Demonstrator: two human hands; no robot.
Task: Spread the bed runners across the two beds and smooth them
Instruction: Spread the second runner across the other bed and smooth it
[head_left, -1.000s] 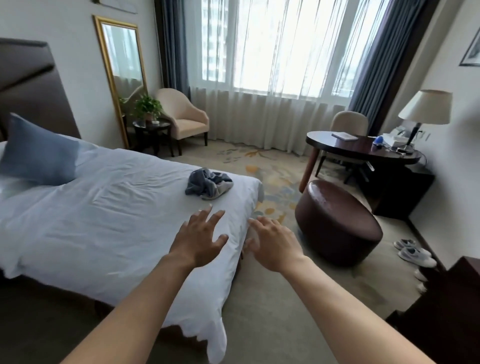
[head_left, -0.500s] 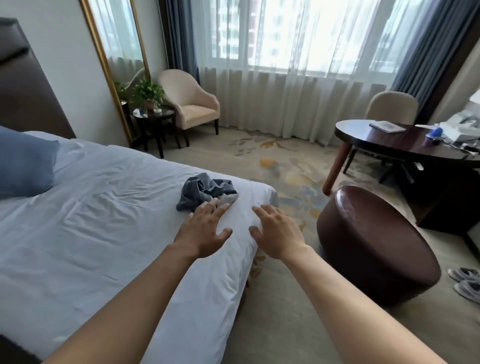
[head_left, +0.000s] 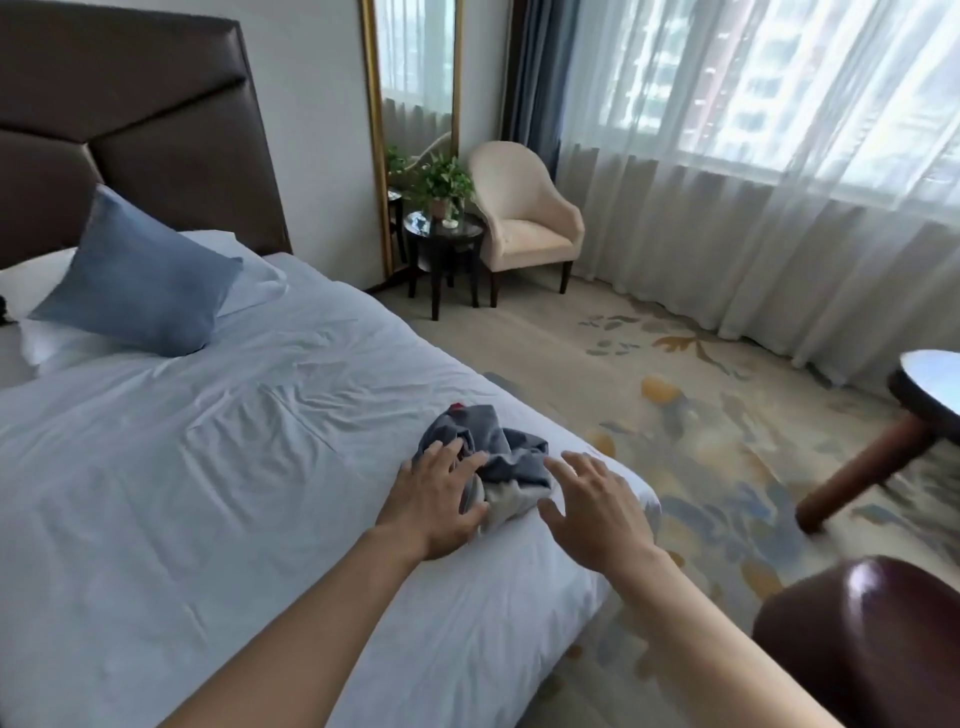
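At bed (head_left: 260, 493) foot — bunched runner (head_left: 493, 457); left hand (head_left: 436, 493) touching; right hand (head_left: 597, 504) beside

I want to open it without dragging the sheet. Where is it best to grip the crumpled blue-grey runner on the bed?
Probably grip the bed runner by its raised outer folds, one at each side, coming from above: left hand at the left, right hand at the right. It lies bunched, with no flat edge showing.

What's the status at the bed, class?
Left hand open, fingers on crumpled bed runner. Right hand open beside it. Runner still bunched near bed foot. Nothing blocking.
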